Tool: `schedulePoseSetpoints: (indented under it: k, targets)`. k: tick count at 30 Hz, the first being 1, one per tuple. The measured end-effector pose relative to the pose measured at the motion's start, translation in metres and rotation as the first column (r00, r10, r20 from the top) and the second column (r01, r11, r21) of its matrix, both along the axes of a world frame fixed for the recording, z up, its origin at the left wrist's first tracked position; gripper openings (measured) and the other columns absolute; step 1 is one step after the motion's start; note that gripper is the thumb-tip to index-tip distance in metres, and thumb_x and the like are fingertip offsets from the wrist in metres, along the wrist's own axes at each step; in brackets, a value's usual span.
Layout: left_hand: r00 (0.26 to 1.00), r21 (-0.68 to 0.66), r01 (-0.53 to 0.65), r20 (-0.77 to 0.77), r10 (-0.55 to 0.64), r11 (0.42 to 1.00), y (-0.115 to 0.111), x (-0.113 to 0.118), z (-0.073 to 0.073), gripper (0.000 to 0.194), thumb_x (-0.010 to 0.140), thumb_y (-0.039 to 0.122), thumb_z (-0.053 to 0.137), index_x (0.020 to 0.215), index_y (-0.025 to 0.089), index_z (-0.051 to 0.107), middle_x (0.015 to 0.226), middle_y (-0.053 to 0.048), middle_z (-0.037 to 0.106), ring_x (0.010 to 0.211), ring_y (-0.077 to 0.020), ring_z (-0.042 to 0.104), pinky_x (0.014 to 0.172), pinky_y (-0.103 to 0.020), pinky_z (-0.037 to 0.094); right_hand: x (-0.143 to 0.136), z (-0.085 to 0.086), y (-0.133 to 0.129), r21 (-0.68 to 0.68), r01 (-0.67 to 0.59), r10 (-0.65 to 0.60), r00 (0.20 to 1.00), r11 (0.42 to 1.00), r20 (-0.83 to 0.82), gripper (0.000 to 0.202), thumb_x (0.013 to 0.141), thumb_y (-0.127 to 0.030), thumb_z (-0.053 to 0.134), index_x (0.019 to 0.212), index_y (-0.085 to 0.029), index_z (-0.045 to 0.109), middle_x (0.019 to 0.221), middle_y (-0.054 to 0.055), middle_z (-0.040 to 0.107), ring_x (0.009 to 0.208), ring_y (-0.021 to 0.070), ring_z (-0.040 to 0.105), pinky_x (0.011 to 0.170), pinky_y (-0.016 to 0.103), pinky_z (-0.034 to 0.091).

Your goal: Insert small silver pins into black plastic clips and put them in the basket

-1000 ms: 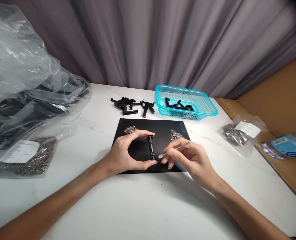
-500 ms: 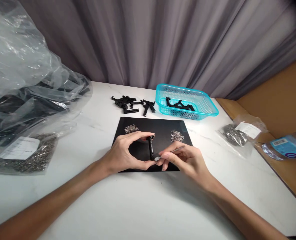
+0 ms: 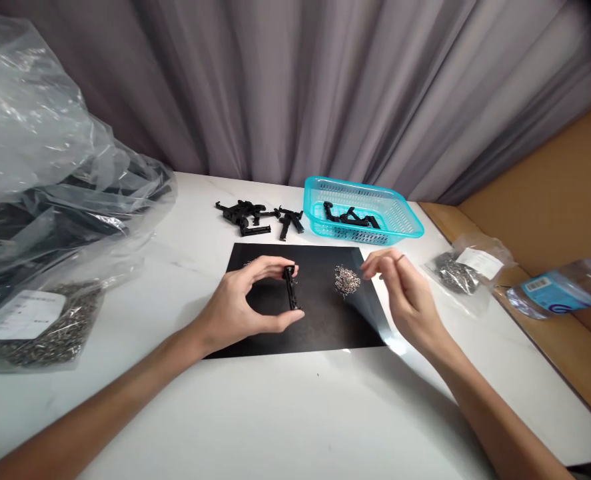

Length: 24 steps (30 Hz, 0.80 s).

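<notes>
My left hand [image 3: 240, 300] grips a narrow black plastic part [image 3: 290, 288] at its two ends, between the thumb and fingers, above a black mat [image 3: 315, 333]. My right hand [image 3: 405, 287] is raised over the mat's right edge with its fingers pinched together. A sliver of a thin metal tool [image 3: 402, 257] shows at the back of those fingers; the rest is hidden. Just left of the right fingertips lies a pile of tiny metal pieces [image 3: 346, 281]. A second pile of metal pieces [image 3: 248, 263] is mostly covered by my left hand.
Several black plastic parts [image 3: 245, 213] lie behind the mat. More sit in a blue basket [image 3: 365, 239]. Bags of small metal pieces lie at left [image 3: 65, 327] and right [image 3: 458, 270]. A large clear plastic bag [image 3: 35, 120] fills the left side; a blue-labelled package [image 3: 555, 290] rests at right.
My right hand has left the black part and moved right and up, beside the right pile. My left hand still holds the part, a little further left in view.
</notes>
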State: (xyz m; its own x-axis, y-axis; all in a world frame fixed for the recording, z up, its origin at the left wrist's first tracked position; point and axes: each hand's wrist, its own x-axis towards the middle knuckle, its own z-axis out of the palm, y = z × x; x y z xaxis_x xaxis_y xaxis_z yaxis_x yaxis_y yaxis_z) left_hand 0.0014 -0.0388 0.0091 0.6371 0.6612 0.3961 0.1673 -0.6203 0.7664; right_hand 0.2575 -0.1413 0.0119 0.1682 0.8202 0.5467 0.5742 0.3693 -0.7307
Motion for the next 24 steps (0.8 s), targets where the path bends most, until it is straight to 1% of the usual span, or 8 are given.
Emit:
schedulePoseSetpoints:
  k: [2, 5, 8, 11, 13, 15, 19, 24]
  targets:
    - [0.998, -0.039, -0.047, 0.049, 0.049, 0.998, 0.003, 0.0, 0.002, 0.061, 0.072, 0.038, 0.088, 0.125, 0.022, 0.063, 0.122, -0.008, 0.076, 0.114, -0.0264, 0.073, 0.109, -0.045, 0.058, 0.007, -0.006, 0.003, -0.097, 0.02, 0.003, 0.972, 0.995, 0.236, 0.028, 0.109, -0.031, 0.042, 0.105, -0.021, 0.068, 0.103, 0.01, 0.058, 0.094, 0.0231, 0.061, 0.085, 0.042, 0.053]
    - [0.989, -0.041, -0.121, 0.085, 0.124, 0.992, 0.008, 0.001, 0.003, 0.056, 0.075, 0.041, 0.087, 0.122, 0.021, 0.064, 0.12, -0.008, 0.076, 0.114, -0.0264, 0.072, 0.11, -0.046, 0.057, 0.007, -0.013, 0.003, -0.203, -0.019, 0.106, 0.899, 0.979, 0.425, 0.03, 0.106, -0.026, 0.047, 0.129, -0.022, 0.067, 0.116, 0.014, 0.055, 0.096, 0.0246, 0.062, 0.086, 0.045, 0.057]
    - [0.983, -0.027, -0.164, 0.081, 0.165, 0.986, 0.011, 0.0, 0.002, 0.054, 0.077, 0.042, 0.086, 0.122, 0.022, 0.064, 0.12, -0.007, 0.076, 0.114, -0.0254, 0.072, 0.111, -0.046, 0.056, 0.003, -0.012, -0.004, -0.252, -0.05, 0.181, 0.83, 0.966, 0.528, 0.033, 0.104, -0.023, 0.048, 0.131, -0.022, 0.068, 0.122, 0.015, 0.055, 0.099, 0.0263, 0.064, 0.086, 0.047, 0.059]
    - [0.982, -0.019, -0.173, 0.069, 0.174, 0.985, 0.011, -0.001, 0.001, 0.053, 0.077, 0.042, 0.085, 0.122, 0.022, 0.064, 0.119, -0.006, 0.075, 0.115, -0.0253, 0.072, 0.112, -0.046, 0.055, 0.004, -0.006, -0.01, -0.3, -0.069, 0.252, 0.733, 0.951, 0.632, 0.038, 0.103, -0.018, 0.048, 0.136, -0.024, 0.065, 0.127, 0.016, 0.057, 0.112, 0.0311, 0.062, 0.091, 0.052, 0.058]
    - [0.983, -0.023, -0.172, 0.055, 0.173, 0.985, 0.01, -0.001, 0.0, 0.053, 0.078, 0.041, 0.085, 0.122, 0.022, 0.064, 0.12, -0.007, 0.075, 0.115, -0.0259, 0.071, 0.111, -0.047, 0.055, 0.005, -0.005, -0.011, -0.297, -0.062, 0.254, 0.701, 0.953, 0.667, 0.04, 0.102, -0.015, 0.048, 0.139, -0.025, 0.062, 0.133, 0.016, 0.056, 0.116, 0.0326, 0.06, 0.092, 0.054, 0.057]
    - [0.985, -0.02, -0.17, 0.042, 0.17, 0.985, 0.01, 0.0, -0.002, 0.054, 0.078, 0.041, 0.084, 0.123, 0.022, 0.063, 0.121, -0.007, 0.075, 0.116, -0.0264, 0.071, 0.111, -0.048, 0.055, 0.005, -0.008, -0.008, -0.249, -0.04, 0.197, 0.736, 0.968, 0.647, 0.035, 0.103, -0.015, 0.048, 0.133, -0.022, 0.065, 0.133, 0.017, 0.055, 0.109, 0.0303, 0.063, 0.088, 0.051, 0.057]
    - [0.988, -0.002, -0.154, 0.03, 0.154, 0.988, 0.008, 0.0, -0.004, 0.056, 0.078, 0.042, 0.084, 0.126, 0.023, 0.062, 0.123, -0.007, 0.073, 0.117, -0.0269, 0.07, 0.113, -0.049, 0.054, 0.008, -0.014, 0.001, -0.115, 0.018, 0.048, 0.836, 0.993, 0.547, 0.021, 0.105, -0.018, 0.047, 0.109, -0.019, 0.067, 0.112, 0.013, 0.064, 0.091, 0.0244, 0.065, 0.08, 0.044, 0.055]
    - [0.993, 0.018, -0.121, 0.01, 0.121, 0.992, 0.003, 0.0, -0.001, 0.058, 0.077, 0.04, 0.085, 0.128, 0.023, 0.061, 0.124, -0.007, 0.073, 0.117, -0.0265, 0.07, 0.112, -0.049, 0.054, 0.013, -0.01, 0.002, -0.129, 0.011, 0.043, 0.912, 0.992, 0.408, 0.017, 0.106, -0.022, 0.048, 0.102, -0.022, 0.065, 0.099, 0.008, 0.068, 0.089, 0.0215, 0.063, 0.076, 0.036, 0.05]
